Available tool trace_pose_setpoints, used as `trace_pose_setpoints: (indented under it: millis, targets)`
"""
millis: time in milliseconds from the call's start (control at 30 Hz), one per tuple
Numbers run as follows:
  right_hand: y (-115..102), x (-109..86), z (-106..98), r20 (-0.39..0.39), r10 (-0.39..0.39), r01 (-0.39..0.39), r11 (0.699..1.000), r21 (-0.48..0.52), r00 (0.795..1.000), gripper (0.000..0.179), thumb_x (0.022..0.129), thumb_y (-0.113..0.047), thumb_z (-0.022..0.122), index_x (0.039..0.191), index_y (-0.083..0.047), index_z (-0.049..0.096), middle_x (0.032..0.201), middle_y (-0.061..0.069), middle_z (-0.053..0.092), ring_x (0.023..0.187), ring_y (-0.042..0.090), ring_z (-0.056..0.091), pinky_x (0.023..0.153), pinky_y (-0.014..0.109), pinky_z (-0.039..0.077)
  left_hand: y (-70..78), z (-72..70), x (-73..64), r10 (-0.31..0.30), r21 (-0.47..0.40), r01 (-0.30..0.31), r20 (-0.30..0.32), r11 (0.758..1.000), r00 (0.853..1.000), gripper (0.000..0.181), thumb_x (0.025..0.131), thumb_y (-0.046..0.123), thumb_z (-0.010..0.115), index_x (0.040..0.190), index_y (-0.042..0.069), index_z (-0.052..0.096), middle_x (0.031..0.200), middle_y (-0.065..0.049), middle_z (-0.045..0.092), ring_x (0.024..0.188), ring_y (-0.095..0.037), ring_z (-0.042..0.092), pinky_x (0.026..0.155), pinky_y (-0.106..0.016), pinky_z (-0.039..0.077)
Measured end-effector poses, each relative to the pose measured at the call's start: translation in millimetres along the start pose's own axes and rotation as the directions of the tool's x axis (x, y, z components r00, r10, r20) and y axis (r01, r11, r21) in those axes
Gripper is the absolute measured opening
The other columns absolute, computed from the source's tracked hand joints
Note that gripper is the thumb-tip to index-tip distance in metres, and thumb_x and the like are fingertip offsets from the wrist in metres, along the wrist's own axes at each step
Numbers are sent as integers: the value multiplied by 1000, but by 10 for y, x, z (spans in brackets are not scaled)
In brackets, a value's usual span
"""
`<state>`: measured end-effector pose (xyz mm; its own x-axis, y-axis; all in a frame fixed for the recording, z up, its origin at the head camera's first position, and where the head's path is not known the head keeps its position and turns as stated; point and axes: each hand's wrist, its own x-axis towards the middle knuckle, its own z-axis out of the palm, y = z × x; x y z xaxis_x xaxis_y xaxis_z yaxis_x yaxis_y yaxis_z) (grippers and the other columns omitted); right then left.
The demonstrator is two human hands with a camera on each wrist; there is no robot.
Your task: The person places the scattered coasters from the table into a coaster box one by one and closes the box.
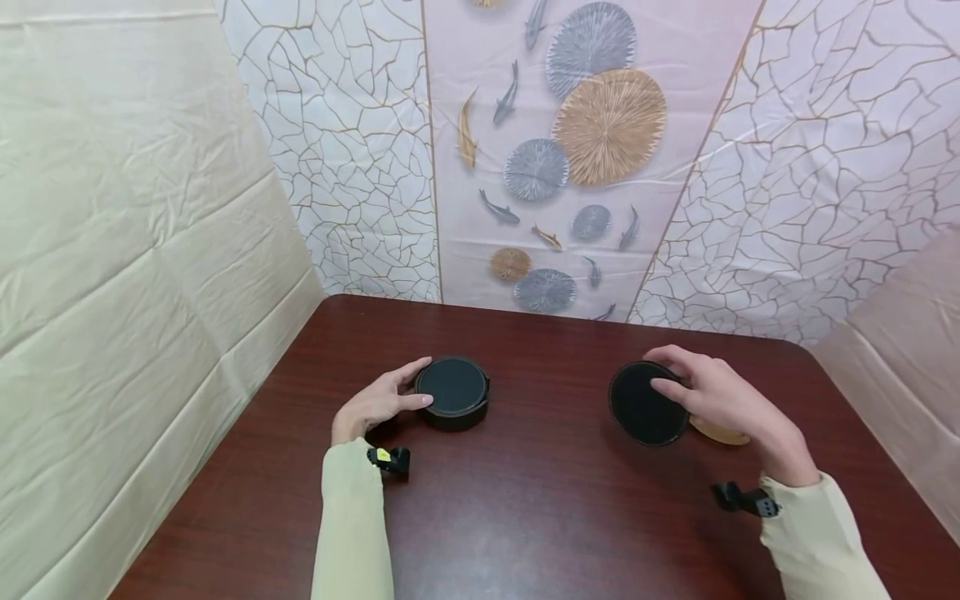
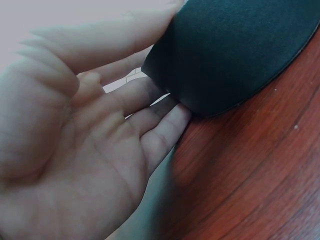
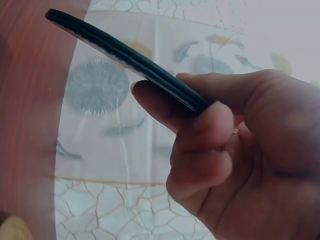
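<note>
On the left of the table, a low black round coaster holder (image 1: 452, 387) stands with a black coaster filling its top. My left hand (image 1: 378, 406) holds its left side between thumb and fingers; in the left wrist view the dark side wall (image 2: 240, 55) meets the fingertips. Toward the right, my right hand (image 1: 716, 392) pinches a thin black round coaster (image 1: 645, 404) with stitching along its rim, tilted and raised off the table. The right wrist view shows this coaster (image 3: 125, 57) edge-on, gripped at one end between thumb and fingers.
A tan round piece (image 1: 718, 431) lies on the table beneath my right hand, partly hidden by it. The dark red-brown wooden table (image 1: 525, 508) ends at a patterned cloth backdrop (image 1: 480, 250). Pale cloth (image 1: 150, 250) hangs along the left side.
</note>
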<state>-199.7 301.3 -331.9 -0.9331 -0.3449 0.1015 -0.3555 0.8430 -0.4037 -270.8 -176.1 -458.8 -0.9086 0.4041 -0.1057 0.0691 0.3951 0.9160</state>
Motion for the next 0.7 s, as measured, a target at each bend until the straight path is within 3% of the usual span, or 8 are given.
trace_pose_setpoints:
  millis: [167,367,700]
  targets:
    - [-75,104,95,53,61,-70,980,187,997,41,97,-21,62,136,-17,49,108,17,68,47,18,60,52,32,53,-9,0,0,1,4,-1,-2,1000,1000,77,89,28,72,155,27,31,158,-3,36,143,-26,38,117,-48,31]
    - [-141,219,231,56,80,-93,952,291,995,47,97,-15,61,141,-16,44,111,22,67,53,22,65,52,37,55,-20,-3,9,-9,0,9,-2,1000,1000,77,89,29,72,155,28,32,158,-3,35,144,-26,37,117,-49,31]
    - [-206,389,388,21,0,-7,938,347,1000,53,97,-7,59,145,-12,37,103,24,70,59,22,70,55,32,58,-47,-12,23,15,1,-15,4,1000,1000,76,90,28,71,155,27,32,158,-3,36,144,-26,37,117,-49,29]
